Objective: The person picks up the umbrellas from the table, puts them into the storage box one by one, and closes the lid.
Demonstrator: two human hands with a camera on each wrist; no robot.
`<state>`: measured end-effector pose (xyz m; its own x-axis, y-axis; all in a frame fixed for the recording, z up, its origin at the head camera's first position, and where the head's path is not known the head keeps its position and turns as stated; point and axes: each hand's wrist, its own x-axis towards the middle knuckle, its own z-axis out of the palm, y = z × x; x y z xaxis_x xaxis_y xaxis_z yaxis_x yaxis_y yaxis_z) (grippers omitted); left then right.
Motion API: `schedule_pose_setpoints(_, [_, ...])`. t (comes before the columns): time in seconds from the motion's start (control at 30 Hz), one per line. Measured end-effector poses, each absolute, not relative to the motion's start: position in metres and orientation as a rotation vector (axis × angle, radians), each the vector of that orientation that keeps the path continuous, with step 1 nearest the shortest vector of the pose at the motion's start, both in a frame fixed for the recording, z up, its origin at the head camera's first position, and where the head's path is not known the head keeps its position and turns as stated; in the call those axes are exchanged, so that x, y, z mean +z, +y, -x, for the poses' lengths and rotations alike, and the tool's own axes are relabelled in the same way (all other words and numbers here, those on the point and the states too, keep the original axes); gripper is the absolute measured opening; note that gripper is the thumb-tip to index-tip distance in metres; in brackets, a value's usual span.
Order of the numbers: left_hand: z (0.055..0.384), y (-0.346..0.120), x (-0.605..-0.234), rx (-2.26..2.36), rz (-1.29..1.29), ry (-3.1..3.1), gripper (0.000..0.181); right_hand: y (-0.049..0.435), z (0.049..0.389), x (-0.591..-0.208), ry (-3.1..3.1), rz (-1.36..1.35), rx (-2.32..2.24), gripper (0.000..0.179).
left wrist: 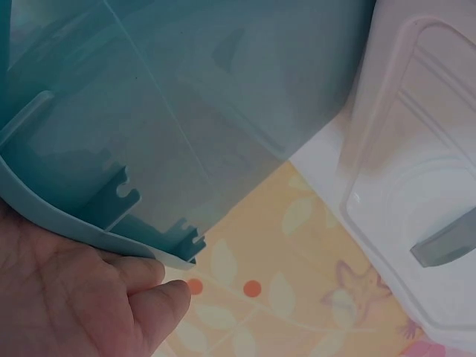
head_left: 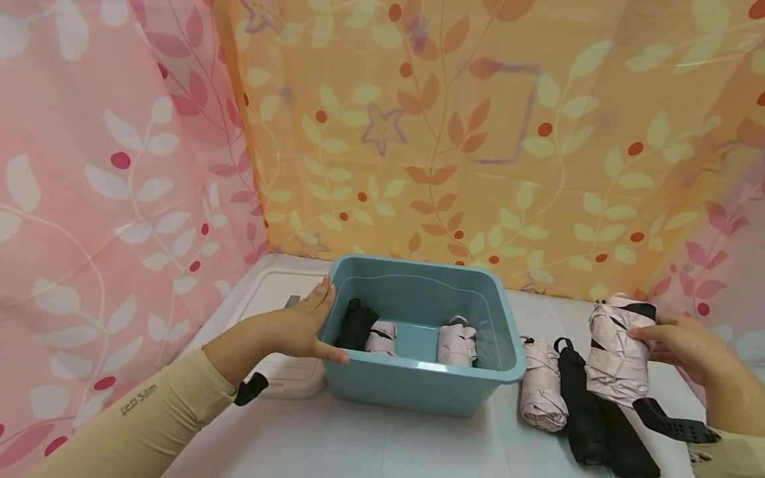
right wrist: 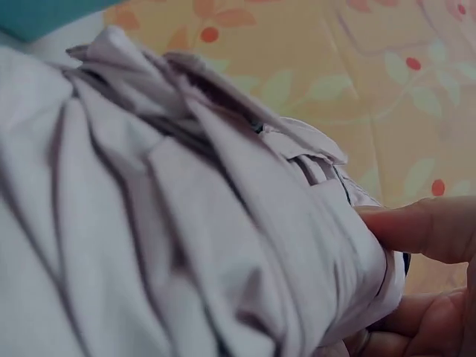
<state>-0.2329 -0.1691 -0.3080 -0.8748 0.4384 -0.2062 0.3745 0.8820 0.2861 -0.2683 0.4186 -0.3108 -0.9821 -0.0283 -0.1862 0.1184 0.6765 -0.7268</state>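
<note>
In the head view my right hand [head_left: 681, 342] holds a pale pink folded umbrella [head_left: 618, 358] upright by its side, thumb in front. Its creased fabric fills much of the right wrist view, where fingers [right wrist: 416, 229] pinch its end. My left hand [head_left: 301, 322] rests on the left rim of a blue plastic bin [head_left: 412, 388], fingers extended and thumb at the front edge. Inside the bin, a black folded umbrella [head_left: 356, 325] and a pale pink one [head_left: 381, 338] lie at the left, and another pale pink umbrella [head_left: 457, 344] lies at the right.
Right of the bin lie a pale pink folded umbrella [head_left: 542, 388] and two black ones, the nearer with a wrist loop [head_left: 580, 411], the other [head_left: 627, 441] partly covered. A white lid [head_left: 293, 378] with a grey latch lies left of the bin. Patterned curtains [head_left: 382, 166] surround the white table.
</note>
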Motion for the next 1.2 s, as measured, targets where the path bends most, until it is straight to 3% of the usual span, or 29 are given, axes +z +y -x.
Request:
schedule_pose_setpoints(0.17, [0.233,-0.169,-0.308,0.347,-0.614,2.785,0.129,0.402,0.274,-0.295,2.667,-0.019,-1.298,0.045])
schedule_pose_setpoints(0.3, [0.233,-0.169,-0.307,0.349,-0.613,2.785,0.129,0.385,0.283,-0.277,2.63,0.022,-1.379,0.049])
schedule_pose_setpoints(0.5, [0.232,-0.168,-0.307,0.352,-0.611,2.783,0.129,0.358,0.294,-0.257,2.527,0.138,-1.595,0.011])
schedule_pose_setpoints(0.63, [0.233,-0.169,-0.308,0.355,-0.606,2.783,0.129,0.333,0.299,-0.245,2.559,0.185,-1.58,0.016])
schedule_pose_setpoints(0.73, [0.233,-0.169,-0.308,0.352,-0.605,2.786,0.129,0.309,0.303,-0.238,2.601,0.219,-1.493,0.047])
schedule_pose_setpoints(0.8, [0.233,-0.169,-0.308,0.351,-0.603,2.788,0.129,0.292,0.306,-0.233,2.602,0.229,-1.468,0.058])
schedule_pose_setpoints(1.2, [0.232,-0.168,-0.308,0.37,-0.584,2.784,0.129,0.2,0.328,-0.235,2.523,0.286,-1.466,0.047])
